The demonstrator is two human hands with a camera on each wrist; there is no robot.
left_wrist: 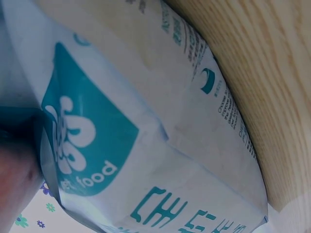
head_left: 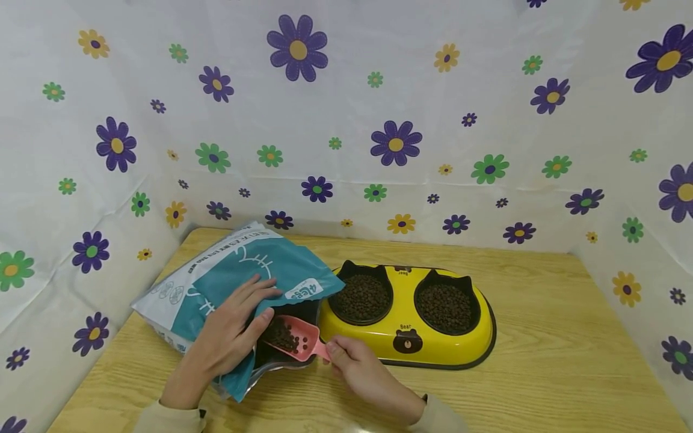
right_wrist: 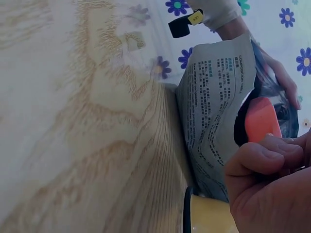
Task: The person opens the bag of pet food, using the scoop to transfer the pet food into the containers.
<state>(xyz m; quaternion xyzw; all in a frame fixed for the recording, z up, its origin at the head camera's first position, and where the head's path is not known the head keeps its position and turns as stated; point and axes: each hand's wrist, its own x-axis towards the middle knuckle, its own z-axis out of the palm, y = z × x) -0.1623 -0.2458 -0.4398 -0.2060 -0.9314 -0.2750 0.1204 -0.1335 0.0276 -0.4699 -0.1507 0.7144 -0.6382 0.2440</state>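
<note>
A teal and white pet food bag [head_left: 227, 270] lies on its side at the left of the table, its mouth facing right. My left hand [head_left: 233, 331] rests on top of it beside the opening, fingers mostly straight; in the left wrist view only part of that hand [left_wrist: 19, 179] shows. My right hand [head_left: 368, 373] pinches the handle of a pink scoop [head_left: 305, 343] with thumb and fingers. Brown kibble [head_left: 281, 337] sits in the scoop, whose far end is inside the bag's mouth and partly hidden. In the right wrist view the scoop [right_wrist: 262, 119] shows its underside.
Right of the bag stands a yellow double feeder [head_left: 403, 331] with two black cat-eared bowls, both holding kibble [head_left: 446, 307]. The wooden table [head_left: 568, 349] extends to the right. A white flowered cloth [head_left: 346, 96] hangs at the back and sides.
</note>
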